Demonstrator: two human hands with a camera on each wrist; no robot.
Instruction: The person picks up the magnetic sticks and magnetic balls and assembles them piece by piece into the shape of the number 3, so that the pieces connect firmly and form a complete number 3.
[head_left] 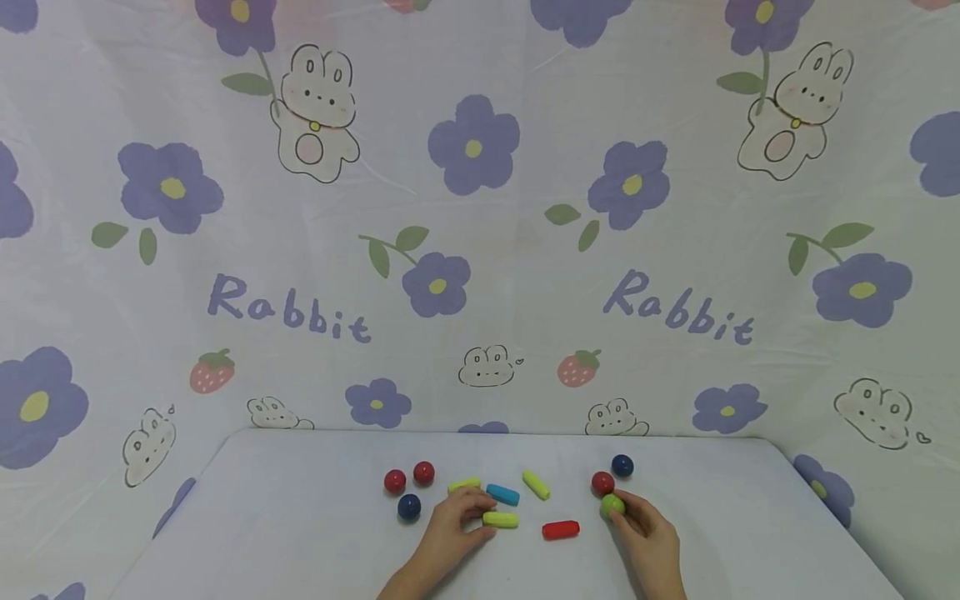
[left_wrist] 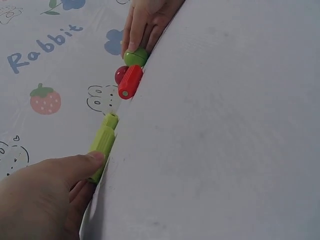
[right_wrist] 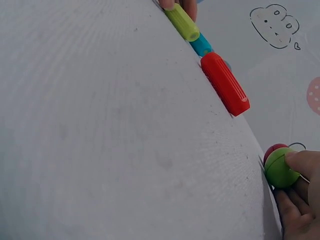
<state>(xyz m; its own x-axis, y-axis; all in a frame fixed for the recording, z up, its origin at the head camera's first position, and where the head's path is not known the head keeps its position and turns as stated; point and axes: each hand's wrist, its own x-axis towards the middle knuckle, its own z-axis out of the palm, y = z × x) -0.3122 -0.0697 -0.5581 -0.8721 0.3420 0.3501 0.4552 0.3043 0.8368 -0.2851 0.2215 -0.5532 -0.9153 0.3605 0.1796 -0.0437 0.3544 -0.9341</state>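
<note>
My left hand pinches the left end of a yellow-green ribbed cylinder, with its thumb along the side in the left wrist view. Just beyond those fingers lie a blue cylinder and a second yellow-green cylinder, partly hidden by the hand. On the right, a green ball is held between the thumb and fingers of my right hand. Directly behind that ball is a red ball. A red ribbed cylinder lies between the two hands.
Another yellow-green cylinder lies slanted near the middle of the white table. Two red balls and a dark blue ball sit at the left; another dark blue ball is at the back right. A printed cloth hangs behind.
</note>
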